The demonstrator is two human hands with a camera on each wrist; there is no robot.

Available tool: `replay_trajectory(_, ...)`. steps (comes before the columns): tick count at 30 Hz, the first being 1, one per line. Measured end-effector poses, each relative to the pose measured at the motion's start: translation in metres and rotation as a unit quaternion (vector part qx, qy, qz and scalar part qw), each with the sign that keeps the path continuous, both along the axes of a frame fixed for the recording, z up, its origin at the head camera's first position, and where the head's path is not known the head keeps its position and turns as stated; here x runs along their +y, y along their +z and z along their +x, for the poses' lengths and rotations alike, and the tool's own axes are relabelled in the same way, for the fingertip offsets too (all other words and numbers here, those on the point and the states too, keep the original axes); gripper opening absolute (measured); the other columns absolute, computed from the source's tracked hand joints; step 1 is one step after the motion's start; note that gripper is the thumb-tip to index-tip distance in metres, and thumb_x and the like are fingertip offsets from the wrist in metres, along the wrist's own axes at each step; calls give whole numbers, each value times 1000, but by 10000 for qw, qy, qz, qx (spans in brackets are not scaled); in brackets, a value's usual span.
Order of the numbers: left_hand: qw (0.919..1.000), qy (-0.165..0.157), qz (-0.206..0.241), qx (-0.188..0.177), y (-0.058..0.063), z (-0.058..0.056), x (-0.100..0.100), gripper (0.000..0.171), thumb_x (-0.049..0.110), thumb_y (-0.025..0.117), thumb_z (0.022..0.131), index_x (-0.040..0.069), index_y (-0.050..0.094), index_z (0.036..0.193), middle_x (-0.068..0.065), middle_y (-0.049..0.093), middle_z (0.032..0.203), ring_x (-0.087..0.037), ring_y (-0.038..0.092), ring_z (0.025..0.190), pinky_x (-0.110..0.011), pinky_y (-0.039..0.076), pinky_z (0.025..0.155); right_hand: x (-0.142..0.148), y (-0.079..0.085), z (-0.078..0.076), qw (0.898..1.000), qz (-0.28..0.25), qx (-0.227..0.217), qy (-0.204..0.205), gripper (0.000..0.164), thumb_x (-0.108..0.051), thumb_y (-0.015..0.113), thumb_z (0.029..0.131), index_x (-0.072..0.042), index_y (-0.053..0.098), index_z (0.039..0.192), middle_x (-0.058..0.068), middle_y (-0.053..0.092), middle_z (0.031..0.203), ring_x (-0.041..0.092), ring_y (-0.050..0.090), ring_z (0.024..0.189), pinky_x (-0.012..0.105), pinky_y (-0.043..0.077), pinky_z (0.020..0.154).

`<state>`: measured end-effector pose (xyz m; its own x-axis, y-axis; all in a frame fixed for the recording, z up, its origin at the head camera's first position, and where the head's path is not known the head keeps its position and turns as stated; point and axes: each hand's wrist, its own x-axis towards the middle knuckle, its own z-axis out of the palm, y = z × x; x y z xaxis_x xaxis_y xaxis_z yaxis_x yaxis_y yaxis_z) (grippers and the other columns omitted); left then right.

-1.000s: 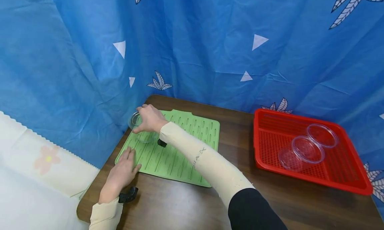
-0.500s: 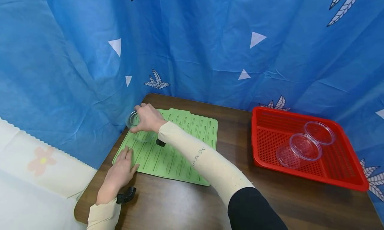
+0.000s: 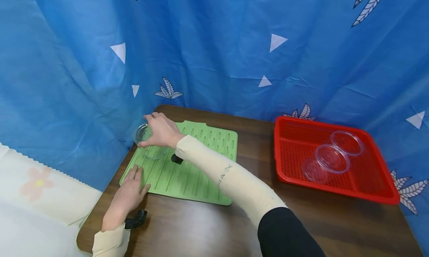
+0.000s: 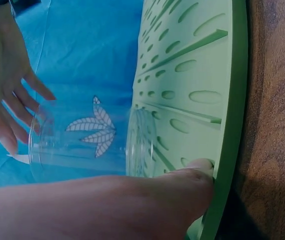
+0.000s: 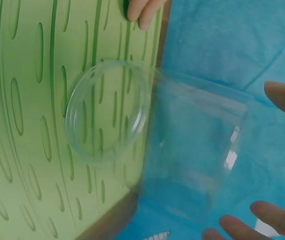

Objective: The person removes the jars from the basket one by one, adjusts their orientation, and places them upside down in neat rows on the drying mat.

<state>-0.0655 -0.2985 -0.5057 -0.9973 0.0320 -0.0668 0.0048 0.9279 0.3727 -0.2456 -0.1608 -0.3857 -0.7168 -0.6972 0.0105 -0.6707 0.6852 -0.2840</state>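
Right Hand Spread Around Inverted Cup; Left Hand Flat at Mat Edge

Reference landmark: the green mat (image 3: 191, 171), which lies on the brown table (image 3: 201, 231). All positions below are given relative to this mat.

The clear cup (image 5: 162, 135) is located on the left part of the mat, toward the far side. It is inverted and upright: the rim sits against the mat surface and the base faces up.

The right hand (image 3: 161, 130) is positioned over the left part of the mat, at the cup's base. Thumb and fingers are set wide, one to each side of the cup. The right wrist view shows a gap between the thumb and the cup wall, and the fingers are likewise spread. In the left wrist view the fingertips overlap the base end of the cup; contact at that point cannot be confirmed.

The left hand (image 3: 126, 193) is located at the near left corner of the mat. Its fingers extend straight onto the mat surface, and the thumb touches the mat close to its edge. It carries no object.

The red basket (image 3: 291, 152) is to the right of the mat, well apart. It contains two transparent containers (image 3: 347, 142). A blue curtain (image 3: 214, 44) hangs beyond the mat.
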Motion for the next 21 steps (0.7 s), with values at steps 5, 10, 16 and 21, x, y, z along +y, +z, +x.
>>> replay_trajectory(5, 9999, -35, 130, -88, -1, -1, -2, 75, 14, 70, 107, -27, 28, 155, -51, 18, 164, -69, 21, 150, -77, 31, 119, 23, 16, 2, 9998, -192, -57, -81, 105, -68, 82, 89, -19, 38, 171, 0, 45, 169, 15, 40, 155, 25, 50, 112)
replay_trajectory(10, 9996, -30, 233, -141, -2, 0, -3, 75, 15, 68, 108, -28, 26, 155, -51, 17, 164, -69, 20, 150, -78, 30, 119, 53, 32, 0, 9984, -504, 24, -239, 103, -63, 85, 89, -17, 40, 170, 2, 45, 170, 17, 40, 156, 28, 48, 117)
replay_trajectory(16, 9995, -69, 314, -33, -6, 0, -2, 74, 13, 67, 108, -30, 26, 153, -52, 16, 163, -70, 19, 149, -78, 29, 119, 104, 49, -8, 9930, -1057, 17, -529, 102, -57, 88, 90, -13, 42, 169, 7, 46, 168, 23, 42, 154, 35, 43, 124)
replay_trajectory(21, 9995, -95, 286, 20, -7, 1, -2, 74, 12, 67, 108, -30, 26, 153, -53, 15, 162, -71, 19, 148, -80, 29, 118, 157, 63, -10, 9813, -1745, 151, -793, 98, -53, 88, 91, -11, 44, 167, 8, 48, 166, 26, 43, 154, 39, 40, 126)
